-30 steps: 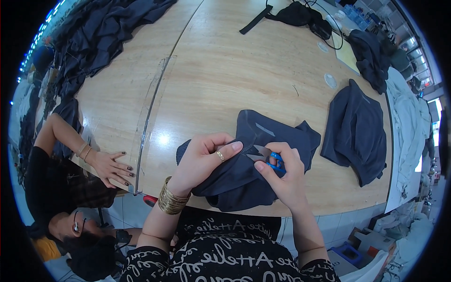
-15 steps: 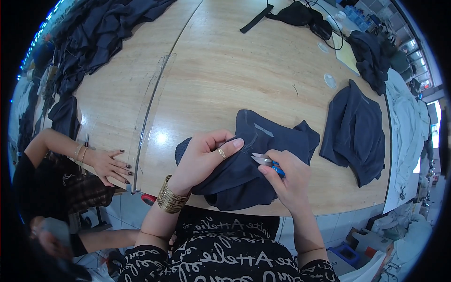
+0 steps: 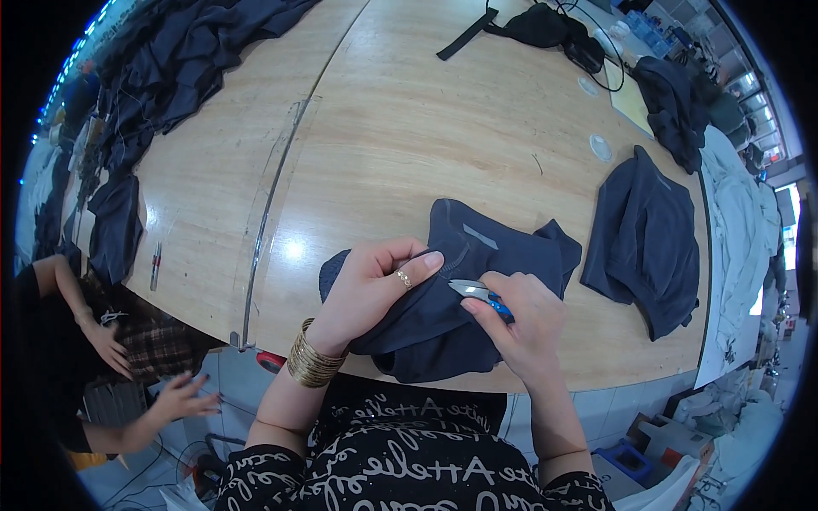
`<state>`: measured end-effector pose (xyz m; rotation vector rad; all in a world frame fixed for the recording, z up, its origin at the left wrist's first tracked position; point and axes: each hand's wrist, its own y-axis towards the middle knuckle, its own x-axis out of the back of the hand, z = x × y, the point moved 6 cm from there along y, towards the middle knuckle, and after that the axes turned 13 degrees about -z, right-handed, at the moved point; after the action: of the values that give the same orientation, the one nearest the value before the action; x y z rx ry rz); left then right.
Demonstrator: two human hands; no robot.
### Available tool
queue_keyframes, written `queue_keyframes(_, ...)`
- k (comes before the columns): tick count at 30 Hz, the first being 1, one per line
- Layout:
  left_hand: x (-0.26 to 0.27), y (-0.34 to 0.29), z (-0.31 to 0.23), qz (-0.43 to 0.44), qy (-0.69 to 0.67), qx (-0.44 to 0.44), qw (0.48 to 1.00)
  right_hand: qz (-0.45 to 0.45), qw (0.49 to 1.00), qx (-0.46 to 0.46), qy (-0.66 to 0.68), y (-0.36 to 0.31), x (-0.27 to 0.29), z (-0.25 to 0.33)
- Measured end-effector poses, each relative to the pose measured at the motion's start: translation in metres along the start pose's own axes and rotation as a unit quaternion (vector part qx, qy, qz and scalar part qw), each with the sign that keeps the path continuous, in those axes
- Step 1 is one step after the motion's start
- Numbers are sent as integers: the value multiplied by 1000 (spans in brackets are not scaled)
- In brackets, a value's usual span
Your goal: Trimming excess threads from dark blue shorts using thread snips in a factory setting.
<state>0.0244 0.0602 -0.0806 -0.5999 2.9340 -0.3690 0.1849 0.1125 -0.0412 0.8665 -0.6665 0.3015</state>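
Note:
A dark navy garment (image 3: 503, 264) lies bunched at the table's near edge, a grey strip and a curved line of stitching showing on it. My left hand (image 3: 379, 277), with a ring and gold bangles, pinches a fold of its cloth between thumb and fingers. In my right hand (image 3: 524, 319) is a pair of thread snips (image 3: 477, 291) with blue handles. Their metal blades point left, close to the stitched seam and my left fingertips. The blades look closed together; whether a thread lies between them is too small to tell.
Another folded navy garment (image 3: 643, 243) lies to the right. A large dark cloth heap (image 3: 196, 68) covers the far left, near a pen-like tool (image 3: 156, 266). A black strap and cable pouch (image 3: 545, 30) sit at the back. Beside me at left is another person (image 3: 111, 349).
The snips have tipped slightly left and their blades have come together. My left hand stays on the cloth. The other person's hand has left the table, and both their hands are now below its edge.

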Motion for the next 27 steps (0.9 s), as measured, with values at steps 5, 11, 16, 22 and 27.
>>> queue_keyframes(5,-1,-1,-1,1,-3,-6,1000,-13,1000,12,-4,2,1,2)
queue_keyframes(11,-2,-1,-3,5,-3,-7,1000,-19,999,33,-19,3,3,4)
queue_keyframes(16,-3,-1,-2,8,-13,-3,1000,-20,1000,19,4,3,5,2)
queue_keyframes(22,-1,-2,-2,10,-5,-12,1000,-40,999,1,5,4,9,-2)
queue_keyframes(27,-1,-3,3,21,-20,6,1000,-23,999,-19,13,2,6,-4)
